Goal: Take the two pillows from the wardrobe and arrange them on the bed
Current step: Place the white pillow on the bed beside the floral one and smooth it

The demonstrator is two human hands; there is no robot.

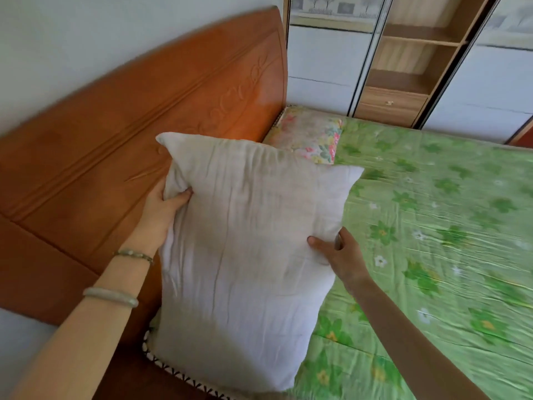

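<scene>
A large pale white pillow (245,249) is held over the near head end of the bed (432,241), close to the orange-brown headboard (144,134). My left hand (164,206) grips its left edge, next to the headboard. My right hand (340,252) grips its right edge, thumb on top. A second pillow with a floral cover (308,137) lies flat at the far head corner of the bed, partly hidden behind the white pillow.
The bed carries a green flowered sheet. Behind it stands the wardrobe (403,70) with one sliding door open, showing bare wooden shelves and a drawer. A white wall runs behind the headboard.
</scene>
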